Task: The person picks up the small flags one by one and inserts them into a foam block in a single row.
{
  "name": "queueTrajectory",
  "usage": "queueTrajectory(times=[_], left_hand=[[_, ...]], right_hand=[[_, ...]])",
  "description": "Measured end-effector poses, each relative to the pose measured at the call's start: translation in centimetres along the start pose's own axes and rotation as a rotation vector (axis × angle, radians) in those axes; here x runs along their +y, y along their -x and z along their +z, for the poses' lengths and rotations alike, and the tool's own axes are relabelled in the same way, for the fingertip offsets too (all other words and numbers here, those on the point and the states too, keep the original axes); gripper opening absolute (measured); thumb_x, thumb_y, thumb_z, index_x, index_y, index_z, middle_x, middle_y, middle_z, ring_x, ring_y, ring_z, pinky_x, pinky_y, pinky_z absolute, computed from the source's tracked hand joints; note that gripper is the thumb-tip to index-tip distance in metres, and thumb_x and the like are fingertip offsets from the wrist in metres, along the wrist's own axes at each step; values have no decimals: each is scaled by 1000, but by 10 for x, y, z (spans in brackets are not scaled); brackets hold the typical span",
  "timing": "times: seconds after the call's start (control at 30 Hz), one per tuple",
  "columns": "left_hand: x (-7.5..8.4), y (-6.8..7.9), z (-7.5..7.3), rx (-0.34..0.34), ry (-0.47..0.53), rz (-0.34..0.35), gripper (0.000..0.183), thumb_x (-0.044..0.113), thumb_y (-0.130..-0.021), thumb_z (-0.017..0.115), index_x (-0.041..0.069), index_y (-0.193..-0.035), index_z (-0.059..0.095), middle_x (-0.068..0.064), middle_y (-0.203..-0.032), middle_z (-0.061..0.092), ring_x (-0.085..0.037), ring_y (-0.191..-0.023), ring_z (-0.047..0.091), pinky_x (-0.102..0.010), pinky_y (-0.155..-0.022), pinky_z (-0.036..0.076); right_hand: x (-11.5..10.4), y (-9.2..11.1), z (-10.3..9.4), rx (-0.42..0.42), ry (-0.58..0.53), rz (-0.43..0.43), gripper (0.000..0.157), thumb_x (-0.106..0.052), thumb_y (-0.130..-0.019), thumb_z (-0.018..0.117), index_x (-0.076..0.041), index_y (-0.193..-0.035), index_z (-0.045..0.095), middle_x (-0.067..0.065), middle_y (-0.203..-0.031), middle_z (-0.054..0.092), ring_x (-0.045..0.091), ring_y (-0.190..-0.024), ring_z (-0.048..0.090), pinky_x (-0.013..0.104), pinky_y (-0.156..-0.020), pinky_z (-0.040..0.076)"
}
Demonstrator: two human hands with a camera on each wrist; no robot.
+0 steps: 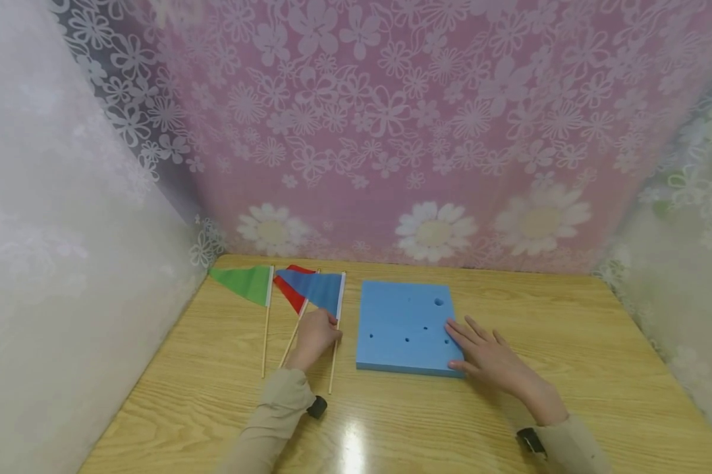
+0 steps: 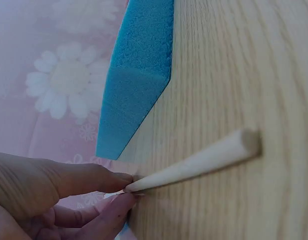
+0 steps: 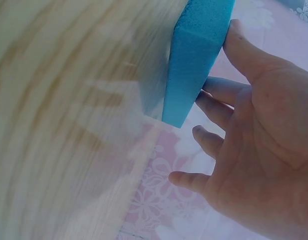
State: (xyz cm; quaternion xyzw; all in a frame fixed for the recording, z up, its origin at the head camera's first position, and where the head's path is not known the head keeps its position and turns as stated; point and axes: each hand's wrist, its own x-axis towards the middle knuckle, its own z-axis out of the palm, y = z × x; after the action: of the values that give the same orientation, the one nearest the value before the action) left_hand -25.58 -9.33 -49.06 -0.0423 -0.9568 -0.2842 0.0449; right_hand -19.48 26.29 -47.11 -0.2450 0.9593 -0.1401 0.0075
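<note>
With thumb and fingertips my left hand [image 1: 317, 337] pinches the thin wooden stick [image 2: 193, 165] of the blue flag [image 1: 320, 287], just below its cloth. In the head view that flag lies on the table, overlapping a red flag [image 1: 290, 299]. A green flag [image 1: 249, 284] lies to their left. My right hand [image 1: 496, 359] rests with spread fingers on the right edge of a flat blue foam block [image 1: 391, 313] with several holes in its top. The right wrist view shows thumb and two fingers at the block's upper edge, the other fingers out past it.
The wooden table [image 1: 569, 329] meets a pink flowered backdrop [image 1: 356, 131] at its far edge. Pale patterned cloth [image 1: 65, 230] hangs on the left, and another light flowered sheet [image 1: 699, 217] on the right.
</note>
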Motion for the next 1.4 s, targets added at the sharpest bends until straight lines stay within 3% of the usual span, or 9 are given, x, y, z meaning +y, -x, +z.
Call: queueTrajectory(times=[0.13,0.3,0.47,0.7,0.8,0.97,1.1,1.23,1.4], left_hand=[[0,-1,1,26,-1,-11,9,2,-75,78,2,-83,76,-7,-80,74,-25,-77,69,-37,-68,57],[-4,-2,1,-2,122,-92,13,4,-76,74,2,-89,77,-6,-81,75,-20,-72,68,-32,-62,55],[-7,-4,-1,16,222,-79,10,5,-81,71,3,-90,75,-5,-82,74,-15,-71,65,-27,-61,51],[-3,-6,-11,-23,481,-92,15,6,-91,72,-2,-105,72,-12,-92,72,-20,-69,72,-32,-63,62],[1,-7,-13,-17,580,-70,19,5,-93,71,-3,-110,71,-15,-97,72,-23,-76,74,-35,-67,63],[19,-9,-18,2,716,-7,25,3,-94,71,-6,-117,68,-19,-105,70,-31,-89,74,-42,-74,63],[36,-14,-16,23,785,48,27,1,-94,71,-7,-119,67,-22,-106,70,-34,-92,73,-41,-74,63],[55,-21,-10,18,800,100,26,3,-94,71,-4,-119,68,-20,-106,71,-32,-92,73,-34,-70,63],[86,-27,-3,-5,775,214,26,7,-96,70,-4,-119,67,-20,-106,71,-33,-93,72,-32,-70,63]], right_hand=[[0,0,0,-3,-6,10,74,-45,-97,65,-5,-154,42,16,-159,39,46,-147,27,78,-109,24],[2,2,3,24,-22,-16,75,-44,-95,67,-4,-153,43,17,-158,40,48,-146,28,79,-107,24],[6,4,7,60,-20,-36,74,-42,-94,69,-5,-153,44,19,-157,41,48,-145,29,81,-105,25],[12,7,12,87,-17,-61,74,-49,-96,64,-10,-155,42,15,-158,41,44,-147,29,81,-103,25],[16,7,15,113,2,-71,73,-52,-96,61,-13,-155,42,13,-158,42,41,-147,30,81,-102,26],[18,7,17,142,-11,-89,72,-51,-96,63,-13,-155,43,13,-157,42,42,-148,30,81,-101,27],[14,6,14,144,-38,-92,72,-46,-95,67,-10,-153,44,16,-156,43,46,-145,31,81,-101,27],[9,5,9,102,-29,-67,73,-43,-95,68,-6,-153,44,18,-157,41,48,-144,32,80,-104,27],[8,4,7,46,-14,-32,73,-44,-97,65,-6,-155,41,17,-160,37,47,-147,27,79,-108,24]])
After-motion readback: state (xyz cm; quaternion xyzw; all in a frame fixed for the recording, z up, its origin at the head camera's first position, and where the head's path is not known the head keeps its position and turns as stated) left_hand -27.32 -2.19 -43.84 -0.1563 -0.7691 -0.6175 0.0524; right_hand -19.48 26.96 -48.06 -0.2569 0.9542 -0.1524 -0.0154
